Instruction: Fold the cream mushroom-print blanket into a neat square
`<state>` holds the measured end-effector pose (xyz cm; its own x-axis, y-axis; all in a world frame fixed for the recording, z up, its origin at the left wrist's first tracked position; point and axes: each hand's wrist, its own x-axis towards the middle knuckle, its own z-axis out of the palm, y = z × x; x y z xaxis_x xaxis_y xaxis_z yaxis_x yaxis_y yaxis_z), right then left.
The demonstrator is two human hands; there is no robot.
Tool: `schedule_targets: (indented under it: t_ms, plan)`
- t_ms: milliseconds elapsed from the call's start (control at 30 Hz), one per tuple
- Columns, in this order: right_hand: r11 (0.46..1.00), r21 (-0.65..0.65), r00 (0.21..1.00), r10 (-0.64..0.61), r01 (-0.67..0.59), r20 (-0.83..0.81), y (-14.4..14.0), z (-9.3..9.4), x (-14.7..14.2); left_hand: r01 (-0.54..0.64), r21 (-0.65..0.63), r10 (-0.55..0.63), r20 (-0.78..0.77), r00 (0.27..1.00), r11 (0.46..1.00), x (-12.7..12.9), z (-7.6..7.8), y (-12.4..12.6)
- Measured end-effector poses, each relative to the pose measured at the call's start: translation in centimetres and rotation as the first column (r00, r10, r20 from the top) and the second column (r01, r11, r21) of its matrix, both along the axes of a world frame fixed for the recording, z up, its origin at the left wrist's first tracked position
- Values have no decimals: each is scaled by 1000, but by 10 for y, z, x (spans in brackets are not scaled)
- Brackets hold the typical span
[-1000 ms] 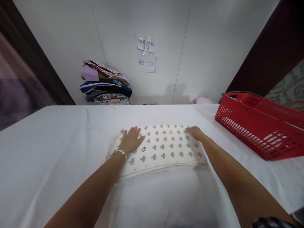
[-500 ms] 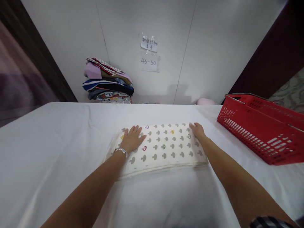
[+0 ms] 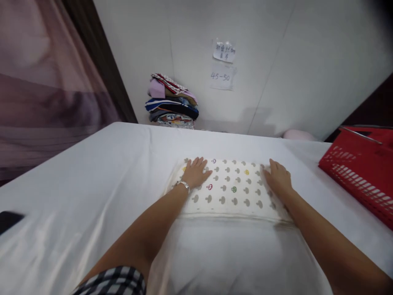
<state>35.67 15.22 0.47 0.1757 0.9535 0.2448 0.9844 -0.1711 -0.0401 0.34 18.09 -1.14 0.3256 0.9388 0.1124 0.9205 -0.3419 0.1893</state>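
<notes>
— From where is the scene viewed?
— A single head-worn camera is used, aimed forward and down over a white-covered table [image 3: 76,172], close above both forearms.
— What is taken in?
— The wall [image 3: 276,61] ahead is faced squarely; a red basket [image 3: 362,172] is cut off at the right edge.

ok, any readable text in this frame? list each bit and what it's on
"45-50": handwritten on the lower paper note taped to the white wall.
Upper paper note, taped just above it: handwritten characters, too blurred to read.
Folded mushroom-print cloth under both hands: pattern only, no text.
Red basket and stack of folded clothes: no legible text.
</notes>
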Motion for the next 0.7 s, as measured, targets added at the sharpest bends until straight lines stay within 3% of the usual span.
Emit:
schedule_targets:
  t_ms: [100, 167, 267, 400, 533, 633, 700]
  plan:
    - [970, -39, 970, 241, -240, 28, -20, -18, -18, -5, -11, 5, 2, 1000, 1000, 0, 0, -1]
    - [944, -124, 952, 306, -304, -4, -30, -30, -25, -6, -13, 7, 11, 1000, 1000, 0, 1, -2]
    - [942, -153, 954, 300, -298, -16, -35, -40, -27, 0, -17, 1, 43, 999, 1000, 1, 2, -1]
    - [942, -149, 953, 302, -301, -18, -32, -37, -25, -5, -35, 9, 129, 992, 999, -1, 5, -1]
    - [942, -163, 956, 292, -293, -29, -31, -35, -24, -59, -8, 59, 152, 987, 998, -18, 9, -12]
    - [943, -158, 956, 292, -292, -25, -30, -37, -23, -168, 12, 166, 127, 978, 986, -40, 12, -23]
    - [945, -152, 957, 291, -291, -25, -29, -38, -23, -250, -69, 258, 174, 950, 966, -51, 15, -24]
